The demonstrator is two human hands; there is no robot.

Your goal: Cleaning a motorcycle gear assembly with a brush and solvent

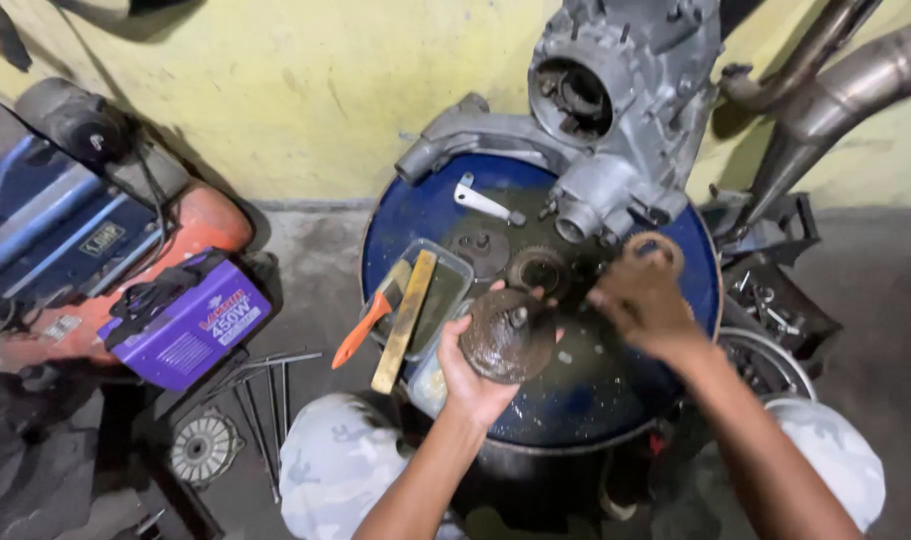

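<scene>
My left hand (473, 372) grips a round, greasy clutch-like disc (507, 337) and holds it above the top of a blue drum (416, 215). My right hand (641, 297) is raised over the drum's right side, fingers closed around a worn ring-shaped part (652, 248). A grey engine casing (616, 110) rests on the drum's far edge. Between my hands and the casing lie a dark gear (539, 270) and another round part (479, 247).
A clear plastic tray (451, 275) on the drum holds an orange-handled brush (368, 322) and a wooden stick (405, 309). A white wrench (483, 201) lies near the casing. A purple welding box (188, 320) sits on the floor at left, exhaust pipes (826, 90) at right.
</scene>
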